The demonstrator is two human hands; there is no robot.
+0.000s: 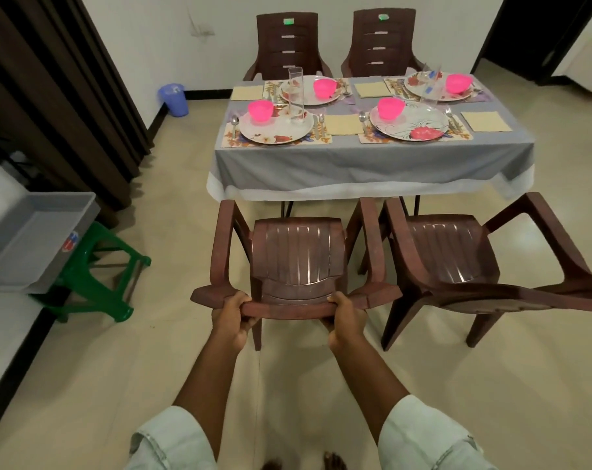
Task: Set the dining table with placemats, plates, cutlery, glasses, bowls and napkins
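Left hand: the left hand point(232, 318) has its fingers curled round the top rail of the near chair point(296, 256), at the rail's left end.
Right hand: the right hand point(344, 320) grips the same rail at its right end, fingers wrapped under it.
Near chair: brown plastic, its seat facing the table point(372, 164), standing just short of the hanging cloth edge.
Second chair: another brown chair point(457, 256) stands just beside it on the right, also facing the table.
Table: long axis runs left to right; grey cloth over white.
Place settings: four, each a floral placemat point(414, 135) under a plate point(420, 125) holding a pink bowl point(390, 108); cutlery lies beside the plates, pointing across the table.
Glasses: a tall clear glass point(296, 95) stands upright on the near-left plate.
Napkins: pale yellow squares point(486, 121) lie flat between and beside the settings.
Writing: green stickers on the far chairs point(335, 42), unreadable.
Side: a grey tray point(33, 239) on a green stool point(98, 279) at the left.
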